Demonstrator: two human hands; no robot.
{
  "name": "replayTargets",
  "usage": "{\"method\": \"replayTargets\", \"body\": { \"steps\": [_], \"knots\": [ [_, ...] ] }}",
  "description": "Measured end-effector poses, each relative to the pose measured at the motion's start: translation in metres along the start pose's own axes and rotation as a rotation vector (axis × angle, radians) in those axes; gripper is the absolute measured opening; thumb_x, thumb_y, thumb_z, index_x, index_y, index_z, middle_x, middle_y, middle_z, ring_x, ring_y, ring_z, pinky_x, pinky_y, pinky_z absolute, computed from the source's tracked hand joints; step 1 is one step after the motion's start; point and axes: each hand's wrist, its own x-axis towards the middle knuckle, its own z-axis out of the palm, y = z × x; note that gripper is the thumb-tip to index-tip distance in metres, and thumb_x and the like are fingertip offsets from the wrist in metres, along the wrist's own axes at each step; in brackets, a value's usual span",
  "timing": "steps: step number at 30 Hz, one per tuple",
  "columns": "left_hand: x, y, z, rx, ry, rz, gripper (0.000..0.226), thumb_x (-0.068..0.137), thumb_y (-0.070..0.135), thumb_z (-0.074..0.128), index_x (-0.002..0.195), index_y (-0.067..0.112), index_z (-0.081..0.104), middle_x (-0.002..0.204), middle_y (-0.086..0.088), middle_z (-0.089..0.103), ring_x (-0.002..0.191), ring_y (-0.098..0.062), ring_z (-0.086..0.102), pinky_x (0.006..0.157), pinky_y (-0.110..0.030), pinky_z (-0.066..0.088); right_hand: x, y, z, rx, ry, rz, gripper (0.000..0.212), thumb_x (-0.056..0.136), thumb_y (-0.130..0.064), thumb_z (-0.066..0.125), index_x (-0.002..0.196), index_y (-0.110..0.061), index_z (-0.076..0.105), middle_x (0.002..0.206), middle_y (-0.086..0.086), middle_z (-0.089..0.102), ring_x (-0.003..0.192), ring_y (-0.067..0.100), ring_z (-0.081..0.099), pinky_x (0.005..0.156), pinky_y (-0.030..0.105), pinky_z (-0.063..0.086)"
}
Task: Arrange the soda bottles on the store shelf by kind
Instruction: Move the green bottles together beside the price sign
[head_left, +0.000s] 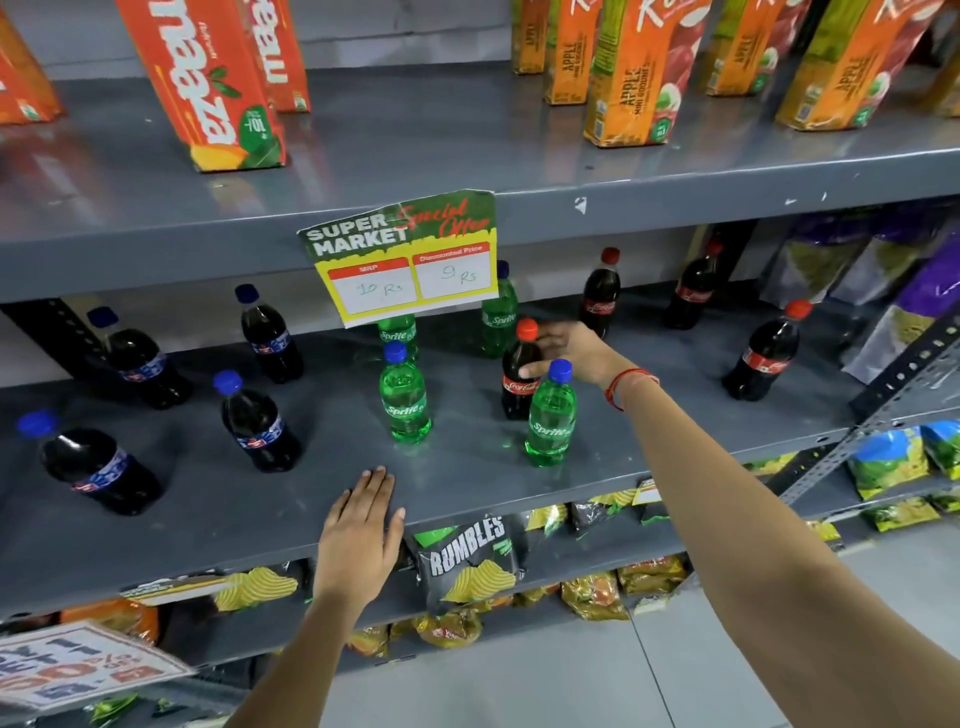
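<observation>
On the grey middle shelf (467, 488) stand soda bottles. Several dark cola bottles with blue caps (260, 421) fill the left part. Green Sprite bottles (405, 400) stand in the middle, one (550, 415) near the front. Dark Coca-Cola bottles with red caps (761, 358) stand at the right. My right hand (571, 353) is wrapped around one red-capped Coca-Cola bottle (519, 382), which stands among the Sprites, just behind the front Sprite. My left hand (363, 530) lies flat, fingers apart, on the shelf's front edge.
A yellow price sign (405, 254) hangs from the upper shelf and hides part of the back Sprite bottles. Juice cartons (639, 73) stand on the shelf above. Chip bags (467, 561) fill the shelf below. Purple bags (904, 291) sit at the far right.
</observation>
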Motion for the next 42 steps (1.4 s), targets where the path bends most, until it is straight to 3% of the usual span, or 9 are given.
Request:
{"method": "replayTargets", "body": {
  "steps": [3,10,16,19,24,27,33,37,42],
  "knots": [
    [0.000,0.003,-0.001,0.006,-0.016,-0.013,0.071,0.096,0.045,0.006,0.126,0.003,0.054,0.133,-0.013,0.056,0.124,-0.028,0.050,0.101,-0.045,0.041,-0.003,0.007,0.007,0.036,-0.011,-0.030,0.070,0.058,-0.012,0.088,0.121,-0.013,0.058,0.110,0.003,0.065,0.110,0.020,0.060,0.087,0.025,0.049],
    [-0.002,0.001,0.001,0.021,-0.011,-0.008,0.067,0.096,0.044,0.009,0.130,0.004,0.051,0.137,-0.011,0.052,0.128,-0.026,0.046,0.104,-0.043,0.037,-0.005,0.015,0.001,0.083,0.050,-0.088,0.060,0.069,-0.003,0.079,0.124,-0.002,0.054,0.119,0.015,0.064,0.109,0.023,0.061,0.095,0.031,0.050],
    [-0.002,-0.001,0.003,0.009,0.015,-0.010,0.062,0.096,0.043,0.015,0.130,0.006,0.051,0.138,-0.010,0.052,0.129,-0.025,0.045,0.105,-0.042,0.035,-0.016,0.037,-0.047,0.095,0.195,-0.073,0.050,0.065,-0.001,0.081,0.110,-0.008,0.061,0.098,0.001,0.068,0.081,-0.005,0.066,0.069,0.007,0.049],
    [-0.002,-0.001,0.003,0.009,0.017,-0.019,0.062,0.095,0.042,0.016,0.129,0.005,0.052,0.137,-0.011,0.053,0.128,-0.026,0.046,0.104,-0.043,0.036,-0.023,0.050,-0.074,0.021,0.249,-0.057,0.051,0.064,-0.001,0.079,0.111,-0.012,0.061,0.095,-0.005,0.066,0.078,-0.012,0.061,0.071,0.005,0.047],
    [-0.001,0.004,0.005,0.018,0.021,-0.026,0.059,0.095,0.039,0.019,0.130,0.004,0.051,0.136,-0.013,0.053,0.127,-0.027,0.047,0.103,-0.044,0.036,-0.029,0.068,-0.110,-0.047,0.267,-0.014,0.038,0.067,-0.001,0.075,0.098,-0.020,0.064,0.088,-0.009,0.068,0.081,0.000,0.062,0.077,0.018,0.047],
    [0.000,0.005,0.005,0.028,0.026,-0.028,0.056,0.093,0.037,0.023,0.130,0.004,0.050,0.137,-0.012,0.052,0.128,-0.027,0.046,0.103,-0.044,0.036,-0.029,0.074,-0.118,-0.084,0.235,-0.009,0.033,0.069,-0.002,0.071,0.084,-0.030,0.063,0.078,-0.014,0.067,0.073,-0.006,0.063,0.069,0.013,0.045],
    [-0.001,0.006,0.007,0.033,0.041,-0.037,0.056,0.093,0.035,0.024,0.129,0.003,0.051,0.137,-0.013,0.052,0.128,-0.027,0.046,0.103,-0.044,0.035,-0.033,0.085,-0.116,0.022,0.216,0.022,0.047,0.072,0.000,0.069,0.114,-0.015,0.055,0.096,-0.005,0.065,0.102,0.020,0.061,0.090,0.029,0.045],
    [-0.002,0.009,0.007,0.037,0.051,-0.044,0.058,0.094,0.037,0.021,0.129,0.003,0.052,0.136,-0.013,0.053,0.127,-0.027,0.047,0.103,-0.044,0.035,-0.059,0.086,-0.097,0.211,0.404,0.020,0.071,0.073,-0.002,0.075,0.135,-0.006,0.040,0.122,0.004,0.055,0.114,0.016,0.052,0.097,0.026,0.040],
    [-0.002,0.012,0.006,0.055,0.043,-0.046,0.060,0.096,0.038,0.016,0.128,0.002,0.052,0.134,-0.013,0.054,0.126,-0.028,0.048,0.102,-0.044,0.037,-0.111,0.086,-0.034,0.326,0.811,-0.026,0.036,0.076,-0.017,0.075,0.109,-0.014,0.059,0.108,0.004,0.065,0.095,0.014,0.061,0.087,0.033,0.053]
  ]
}}
